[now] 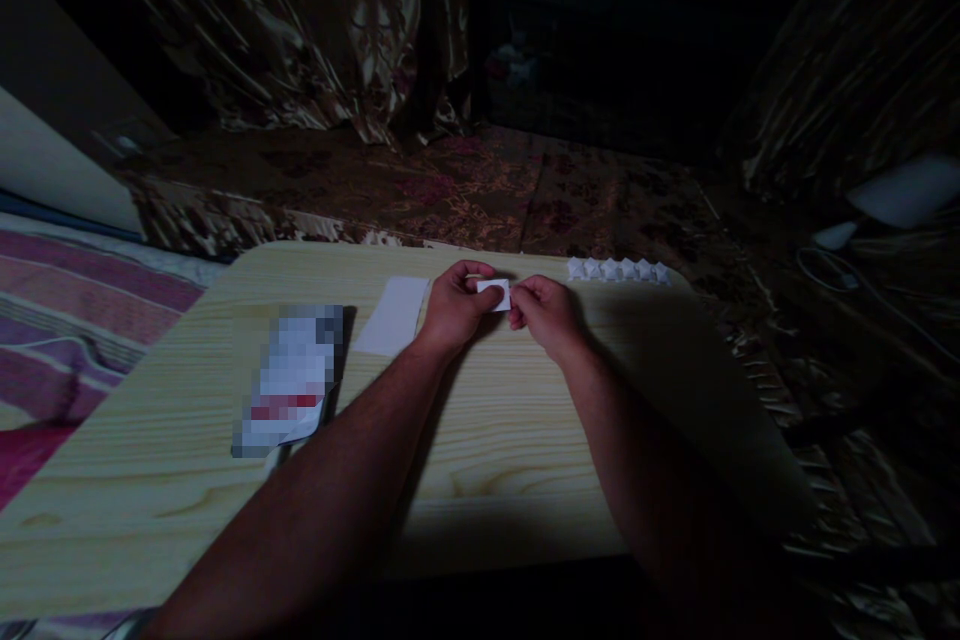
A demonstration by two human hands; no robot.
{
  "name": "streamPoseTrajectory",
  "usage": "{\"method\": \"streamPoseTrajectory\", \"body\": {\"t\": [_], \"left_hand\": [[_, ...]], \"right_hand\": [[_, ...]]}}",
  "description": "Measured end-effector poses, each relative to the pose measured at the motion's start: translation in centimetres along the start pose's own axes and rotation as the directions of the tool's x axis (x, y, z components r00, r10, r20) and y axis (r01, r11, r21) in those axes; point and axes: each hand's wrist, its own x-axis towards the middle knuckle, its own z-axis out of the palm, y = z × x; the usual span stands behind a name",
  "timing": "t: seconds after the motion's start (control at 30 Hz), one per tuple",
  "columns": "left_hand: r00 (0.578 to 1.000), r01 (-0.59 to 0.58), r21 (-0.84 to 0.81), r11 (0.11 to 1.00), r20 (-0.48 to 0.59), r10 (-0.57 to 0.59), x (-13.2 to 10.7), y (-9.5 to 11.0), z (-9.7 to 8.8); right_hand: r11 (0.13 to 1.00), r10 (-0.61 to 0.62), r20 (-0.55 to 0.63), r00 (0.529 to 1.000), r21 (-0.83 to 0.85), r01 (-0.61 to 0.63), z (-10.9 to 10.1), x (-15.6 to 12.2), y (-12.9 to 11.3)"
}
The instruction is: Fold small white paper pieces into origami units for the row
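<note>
Both my hands meet over the far middle of a light wooden table [480, 450]. Between them is a small folded white paper piece [495, 292]. My left hand [455, 308] pinches its left side with thumb and fingers closed. My right hand [546, 313] pinches its right edge, fingers curled. A flat white paper sheet [394, 315] lies on the table just left of my left hand. A row of several small folded white paper shapes [617, 270] sits along the table's far edge, to the right of my right hand.
A blurred-out white and red rectangular item [292, 378] lies on the table's left part. Dark patterned cloth [450, 185] covers the floor beyond the table. A striped pink fabric [67, 320] lies at the left. A white object [907, 190] with a cable rests at the far right.
</note>
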Motion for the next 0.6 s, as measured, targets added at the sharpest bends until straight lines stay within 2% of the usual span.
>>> {"method": "streamPoseTrajectory", "body": {"t": [0.13, 0.33, 0.6], "left_hand": [[1.0, -0.022, 0.015, 1.0, -0.009, 0.022, -0.11, 0.13, 0.11], [0.999, -0.049, 0.112, 0.993, 0.015, 0.047, -0.28, 0.19, 0.2], [0.996, -0.09, 0.15, 0.984, 0.03, 0.087, -0.64, 0.5, 0.59]], "right_hand": [[1.0, -0.012, -0.014, 1.0, 0.01, 0.012, -0.08, -0.07, -0.07], [0.996, -0.047, -0.055, 0.997, -0.08, 0.042, 0.0, -0.13, 0.02], [0.985, -0.077, -0.055, 0.996, -0.159, 0.067, -0.04, -0.27, -0.02]]}}
